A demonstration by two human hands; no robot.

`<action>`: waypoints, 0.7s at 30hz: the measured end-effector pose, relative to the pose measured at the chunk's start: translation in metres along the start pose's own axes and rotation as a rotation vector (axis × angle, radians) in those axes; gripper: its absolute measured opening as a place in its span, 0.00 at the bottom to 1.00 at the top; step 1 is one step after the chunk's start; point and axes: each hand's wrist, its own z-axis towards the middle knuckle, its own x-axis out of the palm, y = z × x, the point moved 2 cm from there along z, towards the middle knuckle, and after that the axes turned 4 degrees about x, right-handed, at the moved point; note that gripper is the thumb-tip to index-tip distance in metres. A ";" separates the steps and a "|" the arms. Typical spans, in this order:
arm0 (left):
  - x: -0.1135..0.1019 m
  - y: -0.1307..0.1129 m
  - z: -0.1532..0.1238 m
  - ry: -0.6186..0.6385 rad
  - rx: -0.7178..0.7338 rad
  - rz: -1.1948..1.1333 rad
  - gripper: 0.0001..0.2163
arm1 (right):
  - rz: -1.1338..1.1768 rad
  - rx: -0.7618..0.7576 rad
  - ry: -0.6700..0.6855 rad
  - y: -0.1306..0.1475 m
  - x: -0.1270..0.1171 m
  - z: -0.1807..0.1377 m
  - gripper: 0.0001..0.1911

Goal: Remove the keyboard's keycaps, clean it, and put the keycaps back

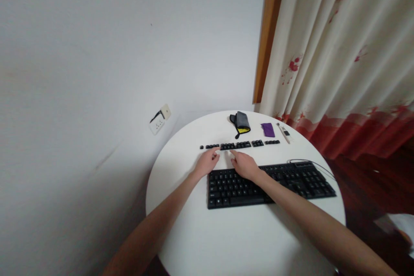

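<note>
A black keyboard (pixel 268 183) lies on a round white table (pixel 239 237). Beyond it runs a row of loose black keycaps (pixel 241 144). My left hand (pixel 206 162) reaches past the keyboard's top left corner, its fingertips touching the table just short of the keycap row, fingers loosely curled. My right hand (pixel 245 165) rests over the keyboard's top edge, index finger stretched toward the same row. Neither hand visibly holds anything.
At the table's far edge lie a grey, black and yellow pouch (pixel 241 123), a purple cloth (pixel 268 129) and a thin white tool (pixel 283 133). The keyboard's cable (pixel 318 166) trails right. A wall socket (pixel 158 123) is at left; curtains (pixel 339 60) hang at right.
</note>
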 end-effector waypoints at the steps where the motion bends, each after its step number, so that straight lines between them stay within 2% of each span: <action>1: 0.001 0.002 0.004 0.023 0.000 0.079 0.18 | -0.012 0.009 0.020 0.003 0.002 0.008 0.23; 5: 0.005 -0.002 0.011 0.059 0.022 0.289 0.21 | -0.047 0.031 0.040 0.012 0.009 0.034 0.25; 9: 0.007 -0.008 0.011 0.060 0.014 0.383 0.20 | -0.078 0.032 0.047 0.016 0.012 0.044 0.22; 14: 0.006 -0.006 0.007 0.042 0.028 0.380 0.14 | -0.089 -0.009 0.026 0.015 0.008 0.042 0.16; 17: 0.004 -0.004 0.005 -0.002 0.112 0.345 0.09 | -0.079 -0.048 0.005 0.014 0.005 0.038 0.14; 21: 0.003 -0.003 0.004 0.003 0.198 0.311 0.08 | -0.036 -0.112 -0.014 0.012 0.004 0.033 0.12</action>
